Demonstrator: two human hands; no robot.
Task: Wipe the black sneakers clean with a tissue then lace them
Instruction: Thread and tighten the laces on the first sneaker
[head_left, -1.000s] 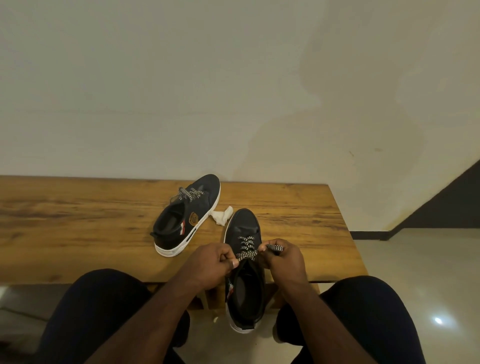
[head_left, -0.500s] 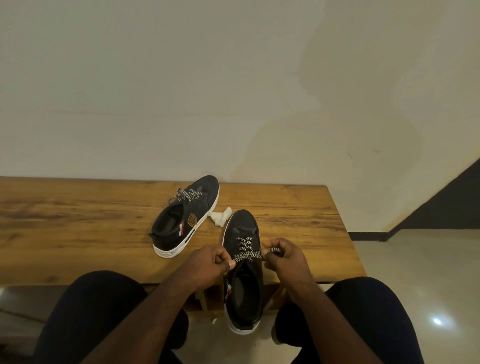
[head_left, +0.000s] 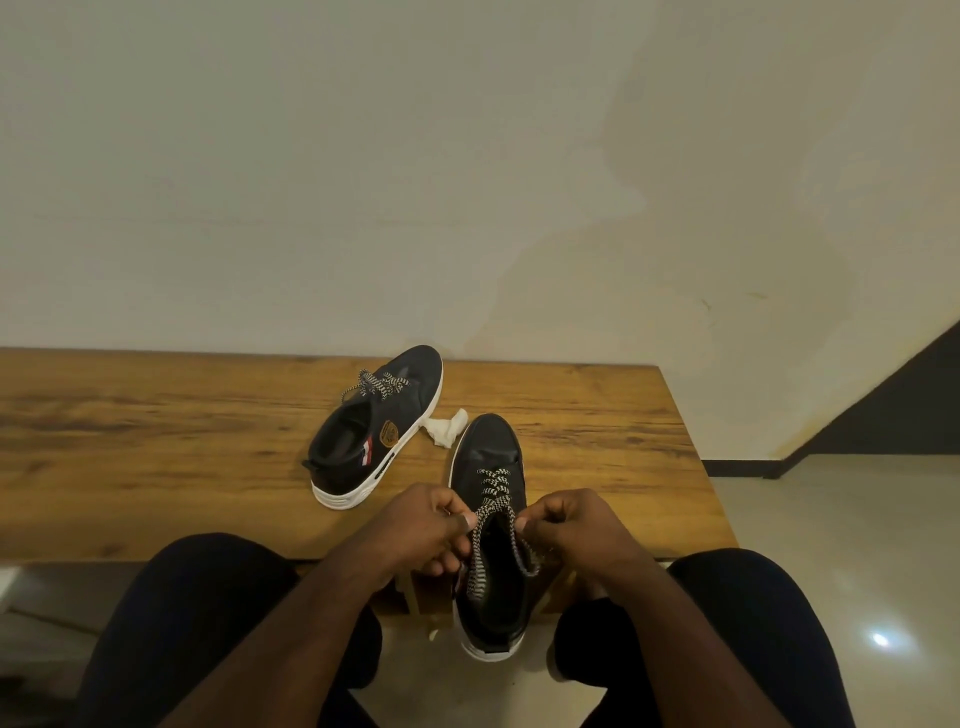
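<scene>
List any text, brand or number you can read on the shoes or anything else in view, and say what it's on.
No text can be read.
Far sneaker: an orange-brown badge on its side, marks too small and blurred to read.
Same sneaker: a red and white stripe tag, no lettering visible.
Near sneaker, held at the laces by the left hand and right hand: no label visible.
Tissue, table: no writing.

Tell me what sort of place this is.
Probably an indoor room at home, perhaps a hallway: a wooden bench set against a plain painted wall, a glossy tiled floor and a dark skirting strip.
</scene>
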